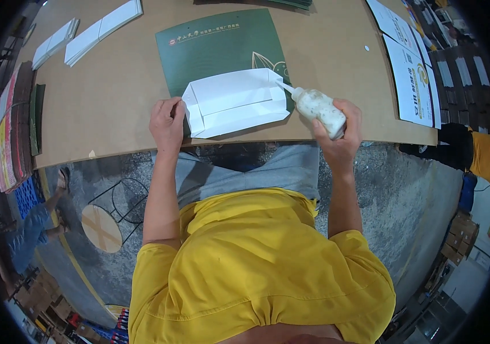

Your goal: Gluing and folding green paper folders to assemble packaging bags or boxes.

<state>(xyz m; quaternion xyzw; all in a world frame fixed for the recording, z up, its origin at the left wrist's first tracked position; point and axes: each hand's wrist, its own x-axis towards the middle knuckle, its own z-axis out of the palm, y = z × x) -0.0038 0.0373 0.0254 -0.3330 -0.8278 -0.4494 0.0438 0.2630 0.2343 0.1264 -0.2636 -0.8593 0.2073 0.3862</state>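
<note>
One white folded sheet [234, 101] on green printed card [217, 46], glue bottle [319, 109] alongside.

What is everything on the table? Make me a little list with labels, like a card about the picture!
Left hand: the left hand presses flat on the left end of the folded white paper piece.
Right hand: the right hand grips a clear squeeze bottle of white glue, nozzle touching the paper's right edge.
Under the paper: a dark green printed card sheet.
Table: a brown board tabletop.
Far left: stacks of white folded sheets.
Far right: white printed sheets.
</note>
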